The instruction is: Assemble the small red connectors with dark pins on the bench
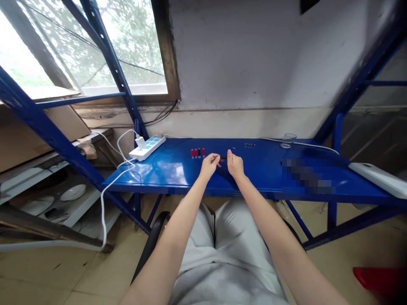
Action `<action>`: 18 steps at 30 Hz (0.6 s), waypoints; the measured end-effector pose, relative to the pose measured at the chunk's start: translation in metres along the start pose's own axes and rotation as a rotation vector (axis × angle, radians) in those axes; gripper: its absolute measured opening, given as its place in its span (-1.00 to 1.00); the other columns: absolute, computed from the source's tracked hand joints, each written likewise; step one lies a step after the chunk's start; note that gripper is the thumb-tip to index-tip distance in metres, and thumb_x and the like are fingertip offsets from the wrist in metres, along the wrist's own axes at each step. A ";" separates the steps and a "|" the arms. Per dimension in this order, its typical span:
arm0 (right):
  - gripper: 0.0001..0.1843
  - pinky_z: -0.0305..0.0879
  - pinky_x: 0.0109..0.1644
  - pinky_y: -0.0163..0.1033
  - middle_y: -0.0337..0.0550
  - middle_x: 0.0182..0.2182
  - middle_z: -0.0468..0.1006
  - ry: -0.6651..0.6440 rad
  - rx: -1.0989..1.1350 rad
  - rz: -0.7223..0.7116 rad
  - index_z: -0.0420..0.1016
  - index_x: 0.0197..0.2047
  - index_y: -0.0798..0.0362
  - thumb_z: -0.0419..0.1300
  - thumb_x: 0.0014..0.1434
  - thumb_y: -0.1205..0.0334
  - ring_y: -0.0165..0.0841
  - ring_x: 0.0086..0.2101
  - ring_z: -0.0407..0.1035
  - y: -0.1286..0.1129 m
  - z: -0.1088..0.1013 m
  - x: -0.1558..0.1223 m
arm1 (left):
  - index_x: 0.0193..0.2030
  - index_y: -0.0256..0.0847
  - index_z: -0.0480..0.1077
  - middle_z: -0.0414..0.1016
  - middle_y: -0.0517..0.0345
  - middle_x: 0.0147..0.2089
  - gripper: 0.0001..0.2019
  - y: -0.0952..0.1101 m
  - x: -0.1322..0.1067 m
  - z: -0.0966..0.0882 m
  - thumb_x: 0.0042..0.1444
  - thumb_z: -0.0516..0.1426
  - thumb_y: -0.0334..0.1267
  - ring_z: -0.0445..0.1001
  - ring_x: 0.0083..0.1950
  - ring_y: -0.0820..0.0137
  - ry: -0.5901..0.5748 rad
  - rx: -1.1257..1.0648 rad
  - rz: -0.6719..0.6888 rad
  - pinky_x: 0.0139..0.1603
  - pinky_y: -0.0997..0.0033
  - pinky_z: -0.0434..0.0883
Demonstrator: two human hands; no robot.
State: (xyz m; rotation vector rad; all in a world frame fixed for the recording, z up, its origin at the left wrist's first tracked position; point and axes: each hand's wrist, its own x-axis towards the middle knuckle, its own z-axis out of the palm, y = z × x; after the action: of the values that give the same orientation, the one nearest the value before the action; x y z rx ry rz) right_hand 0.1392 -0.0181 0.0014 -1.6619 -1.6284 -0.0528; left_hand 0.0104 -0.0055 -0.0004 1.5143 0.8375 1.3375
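My left hand (210, 163) and my right hand (234, 163) are held close together just above the blue metal shelf (171, 171). Both pinch the ends of a small dark part (223, 157) with a thin pin, held between them. A short row of red and black small pieces (197, 153) stands on the shelf just left of my left hand. Several tiny dark bits (249, 145) lie farther back, to the right of my hands.
A white power strip (146, 147) with a plugged charger and white cable lies at the shelf's back left. A clear glass (288, 140) stands at the back right. A white device (378, 178) rests at the right end. Blue rack posts frame both sides; plates sit on a lower shelf at the left.
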 end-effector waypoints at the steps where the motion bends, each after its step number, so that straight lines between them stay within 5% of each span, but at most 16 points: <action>1: -0.30 0.02 -0.44 -0.29 -0.07 -0.56 0.46 -0.002 -0.009 -0.009 0.38 -0.49 0.05 -0.46 0.27 -0.04 -0.33 -0.51 0.33 0.000 0.000 0.000 | -0.33 -0.24 0.37 0.48 0.11 -0.41 -0.80 0.000 0.000 0.000 0.01 0.12 -0.14 0.39 -0.52 0.51 0.002 0.008 0.002 -0.48 0.53 0.27; 18: -0.34 0.06 -0.39 -0.29 -0.06 -0.53 0.49 -0.013 -0.048 -0.044 0.41 -0.46 0.06 -0.42 0.28 0.01 -0.32 -0.47 0.38 -0.002 0.002 0.000 | -0.54 -0.25 0.27 0.42 0.13 -0.53 -0.63 -0.008 0.003 -0.001 0.10 -0.02 0.00 0.34 -0.60 0.53 0.061 0.117 0.005 -0.54 0.54 0.23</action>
State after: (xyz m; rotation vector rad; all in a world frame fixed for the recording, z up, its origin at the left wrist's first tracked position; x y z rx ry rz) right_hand 0.1362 -0.0173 0.0009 -1.6659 -1.6856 -0.1043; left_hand 0.0110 -0.0001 -0.0065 1.5726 0.9652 1.3650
